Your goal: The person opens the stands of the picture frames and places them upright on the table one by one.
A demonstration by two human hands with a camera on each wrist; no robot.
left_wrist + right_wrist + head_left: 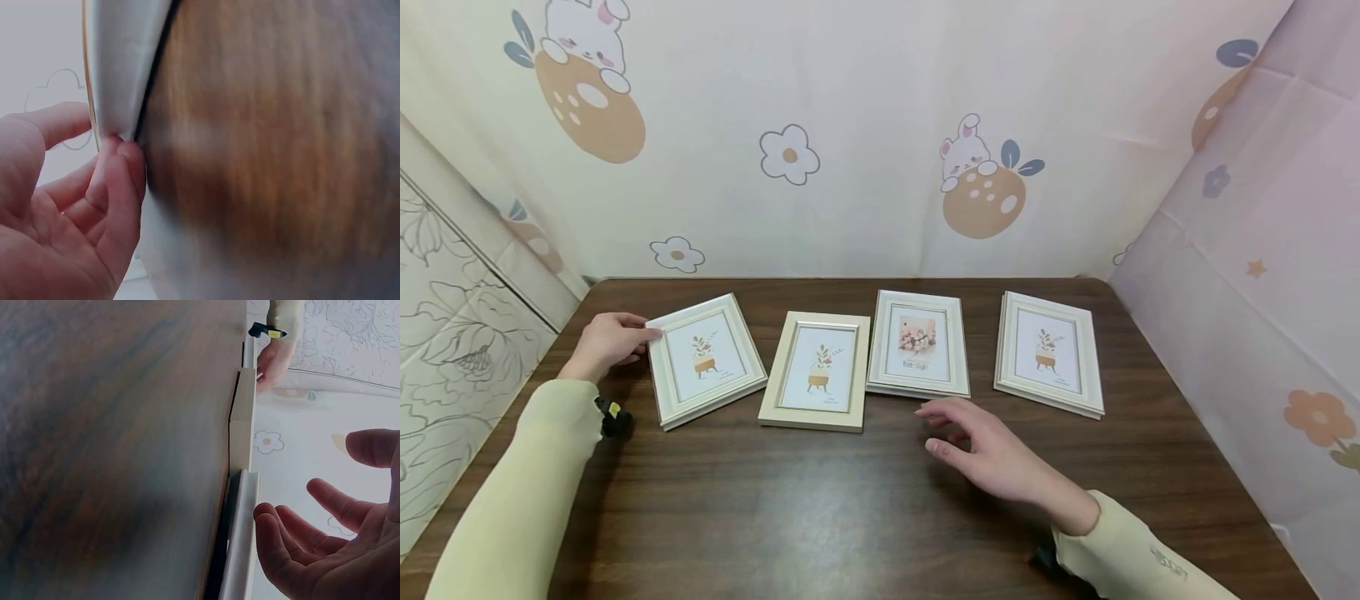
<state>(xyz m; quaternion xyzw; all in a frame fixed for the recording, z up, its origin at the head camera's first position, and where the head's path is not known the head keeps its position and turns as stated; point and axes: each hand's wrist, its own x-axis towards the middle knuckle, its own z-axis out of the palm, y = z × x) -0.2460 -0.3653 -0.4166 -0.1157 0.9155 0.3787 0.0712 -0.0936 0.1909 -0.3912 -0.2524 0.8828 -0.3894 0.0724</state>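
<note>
Far left on the table, a white picture frame (706, 358) with a plant-pot print lies tilted. My left hand (613, 340) pinches its left upper corner, thumb on top; in the left wrist view the fingers (119, 187) meet the frame's edge (122, 69). My right hand (985, 450) is held over the table just in front of a white frame (919, 343) with a flower-bouquet print. Its fingers are loosely bent, holding nothing, and in the right wrist view the hand (337, 544) appears beside that frame's edge (240, 544).
A cream picture frame (815, 372) with a plant-pot print lies between the left frame and the bouquet one. Another white frame (1049, 354) lies at the right. The dark wooden table (715, 517) ends at a patterned curtain (865, 217) behind, with a fabric wall (1247, 275) along the right.
</note>
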